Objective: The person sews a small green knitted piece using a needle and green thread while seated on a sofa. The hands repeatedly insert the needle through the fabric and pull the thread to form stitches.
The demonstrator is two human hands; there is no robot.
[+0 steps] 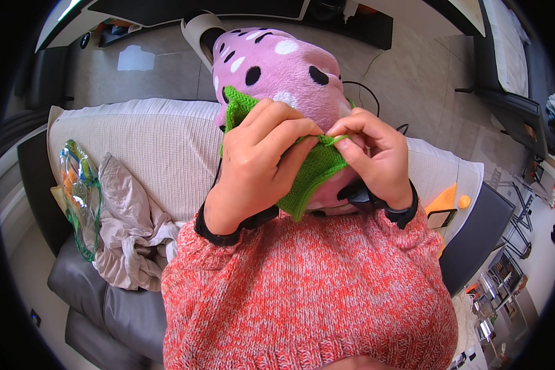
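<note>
A bright green knitted piece (312,174) is stretched between my two hands above my lap. My left hand (259,161) pinches its upper edge from the left, thumb against the fingers. Close beside it, my right hand (381,158) pinches the same edge between thumb and index finger. The fingertips almost meet there; whether a hook or needle is between them I cannot make out. One corner of the green piece sticks up behind my left hand, and another hangs down toward my sweater. Under it all, a pink blanket (276,71) with black and white spots covers my legs.
I sit on a sofa with a cream cover (166,126). A clear bag (80,185) with green cord and a crumpled beige cloth (129,225) lie at left. At right are an orange knitted piece (442,200) and a dark phone-like object (441,218). A thin cable (367,88) curves past the blanket.
</note>
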